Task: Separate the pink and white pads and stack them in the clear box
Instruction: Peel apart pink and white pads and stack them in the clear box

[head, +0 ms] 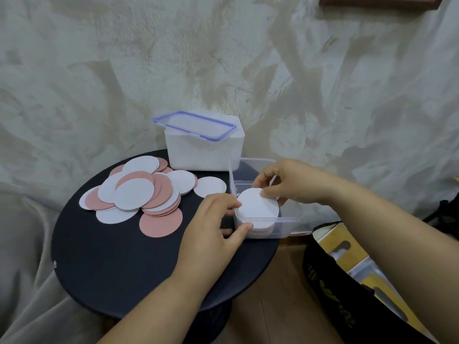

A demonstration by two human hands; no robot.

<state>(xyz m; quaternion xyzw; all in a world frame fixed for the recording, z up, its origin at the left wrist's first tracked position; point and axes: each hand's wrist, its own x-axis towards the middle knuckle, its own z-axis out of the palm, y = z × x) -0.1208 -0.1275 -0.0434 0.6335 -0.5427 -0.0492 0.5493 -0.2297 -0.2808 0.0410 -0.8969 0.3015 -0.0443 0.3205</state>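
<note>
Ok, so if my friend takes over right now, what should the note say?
Left hand: holds the near corner of the clear box, thumb on its front wall.
Right hand: pinches the top white pad, which lies on the white stack in the box.
Done: some white pads are stacked in the box; no pink ones show there.
Left: the mixed pile of pink and white pads on the black table needs sorting and stacking.

White tub (206, 155) at the back of a round black table (111, 269), black bag (330, 289) alongside.
</note>
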